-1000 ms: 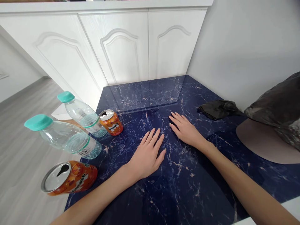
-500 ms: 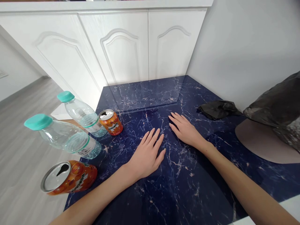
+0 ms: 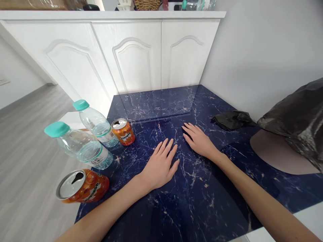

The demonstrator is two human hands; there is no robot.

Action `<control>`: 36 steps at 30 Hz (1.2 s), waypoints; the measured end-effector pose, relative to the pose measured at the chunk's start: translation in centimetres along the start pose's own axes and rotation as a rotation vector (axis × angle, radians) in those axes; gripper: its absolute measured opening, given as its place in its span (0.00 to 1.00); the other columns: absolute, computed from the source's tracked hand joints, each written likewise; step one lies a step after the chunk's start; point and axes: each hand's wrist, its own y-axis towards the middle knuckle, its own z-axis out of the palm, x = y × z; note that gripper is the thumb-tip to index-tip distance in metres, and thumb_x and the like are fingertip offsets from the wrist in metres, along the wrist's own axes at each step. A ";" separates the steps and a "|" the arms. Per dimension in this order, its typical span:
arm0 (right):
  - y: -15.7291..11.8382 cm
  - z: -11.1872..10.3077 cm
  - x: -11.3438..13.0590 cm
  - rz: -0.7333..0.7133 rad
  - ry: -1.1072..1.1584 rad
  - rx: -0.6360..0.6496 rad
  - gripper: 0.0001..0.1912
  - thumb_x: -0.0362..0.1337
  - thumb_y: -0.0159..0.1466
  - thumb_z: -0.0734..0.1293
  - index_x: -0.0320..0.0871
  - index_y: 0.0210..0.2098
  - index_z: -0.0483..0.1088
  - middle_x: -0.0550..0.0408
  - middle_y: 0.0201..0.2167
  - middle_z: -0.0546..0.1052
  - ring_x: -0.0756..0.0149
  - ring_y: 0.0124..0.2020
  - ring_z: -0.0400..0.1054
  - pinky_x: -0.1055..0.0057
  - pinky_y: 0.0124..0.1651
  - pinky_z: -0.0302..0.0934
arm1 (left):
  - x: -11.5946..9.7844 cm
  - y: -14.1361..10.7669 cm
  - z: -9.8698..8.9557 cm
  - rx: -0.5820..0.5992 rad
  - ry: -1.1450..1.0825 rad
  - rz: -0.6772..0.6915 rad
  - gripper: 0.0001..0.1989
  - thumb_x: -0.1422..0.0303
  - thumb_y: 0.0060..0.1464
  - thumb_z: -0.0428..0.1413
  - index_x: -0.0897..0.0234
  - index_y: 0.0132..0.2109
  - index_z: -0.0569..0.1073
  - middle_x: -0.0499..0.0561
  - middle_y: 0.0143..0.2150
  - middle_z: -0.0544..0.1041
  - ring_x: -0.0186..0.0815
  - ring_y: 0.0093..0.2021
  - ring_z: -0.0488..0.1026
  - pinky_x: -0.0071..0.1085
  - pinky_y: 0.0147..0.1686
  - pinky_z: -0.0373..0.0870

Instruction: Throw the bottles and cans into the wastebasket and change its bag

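Note:
My left hand (image 3: 159,164) lies palm down on the dark blue marbled table (image 3: 174,211), fingers spread, holding nothing. To its right and slightly farther off, my right hand (image 3: 198,139) rests flat the same way, also with nothing in it. An opened orange can (image 3: 123,132) stands beyond my left hand on its left side. A second opened orange can (image 3: 84,185) is at the left edge, beside my left forearm. Two clear bottles with teal caps, one nearer (image 3: 82,148) and one farther (image 3: 98,126), stand between the cans, each partly filled.
A crumpled black bag (image 3: 232,120) lies at the right near the wall. Beside it, a larger black bag (image 3: 295,121) sits over a pale rounded object (image 3: 280,153). White cabinets (image 3: 137,64) stand behind the table, with a basket (image 3: 147,4) and bottles on top.
The view has tilted up and shifted slightly, so the cabinet top shows more and the bottles and cans appear farther right. Both hands stay flat on the table.

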 end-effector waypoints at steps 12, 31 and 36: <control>-4.6 -1.2 1.8 -0.038 -0.056 -0.040 0.29 0.43 0.80 0.52 0.40 0.74 0.67 0.42 0.76 0.67 0.49 0.77 0.61 0.44 0.79 0.56 | 0.1 0.0 0.0 -0.014 0.026 0.020 0.31 0.56 0.79 0.43 0.70 0.78 0.61 0.65 0.82 0.56 0.54 0.83 0.48 0.56 0.80 0.52; -9.8 -24.2 0.4 0.100 -0.532 -0.666 0.24 0.44 0.76 0.65 0.43 0.67 0.73 0.38 0.64 0.79 0.44 0.67 0.73 0.46 0.66 0.67 | 1.0 0.0 1.2 -0.055 -0.005 0.024 0.33 0.53 0.79 0.41 0.69 0.79 0.61 0.65 0.82 0.56 0.54 0.83 0.49 0.58 0.79 0.54; -11.4 -26.5 -6.6 0.489 -0.708 -0.630 0.46 0.71 0.67 0.64 0.40 0.66 0.75 0.27 0.51 0.83 0.34 0.51 0.80 0.49 0.35 0.60 | 1.2 -0.1 1.6 -0.086 -0.010 0.026 0.32 0.53 0.79 0.41 0.66 0.79 0.61 0.64 0.82 0.57 0.53 0.83 0.49 0.59 0.79 0.55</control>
